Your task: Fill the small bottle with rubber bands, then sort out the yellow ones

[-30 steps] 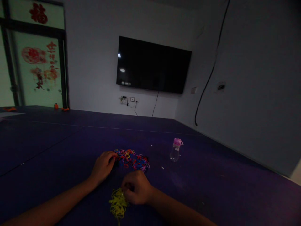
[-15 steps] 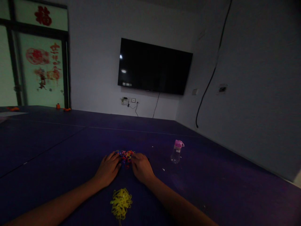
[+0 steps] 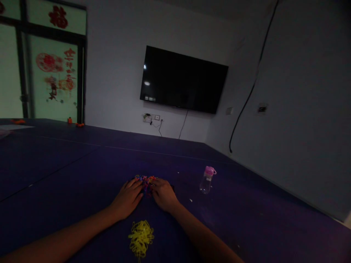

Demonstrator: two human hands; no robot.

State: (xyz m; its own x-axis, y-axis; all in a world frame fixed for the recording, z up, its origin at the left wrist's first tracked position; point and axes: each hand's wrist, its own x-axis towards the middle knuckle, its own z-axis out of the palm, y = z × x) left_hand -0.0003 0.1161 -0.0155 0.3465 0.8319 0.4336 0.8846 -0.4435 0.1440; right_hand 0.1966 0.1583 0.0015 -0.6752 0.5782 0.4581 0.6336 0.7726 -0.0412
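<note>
A small heap of multicoloured rubber bands [image 3: 147,184] lies on the dark purple tabletop between my two hands. My left hand [image 3: 128,199] rests at its left side, fingers stretched out, their tips on the bands. From the right, my right hand [image 3: 163,195] reaches into the heap with bent fingers drawn together; what lies under its fingertips is hidden. Closer to me, between my forearms, is a separate pile of yellow rubber bands [image 3: 141,238].
A clear bottle with a pink lid [image 3: 205,180] stands to the right of my hands. White scraps [image 3: 191,200] lie near it. Small orange objects [image 3: 79,125] sit at the table's far left edge. A black cable [image 3: 241,111] hangs down the right wall.
The view has shifted slightly. Both hands stay at the multicoloured heap, with only small finger movements. The yellow pile and the bottle stay in place on the table.
</note>
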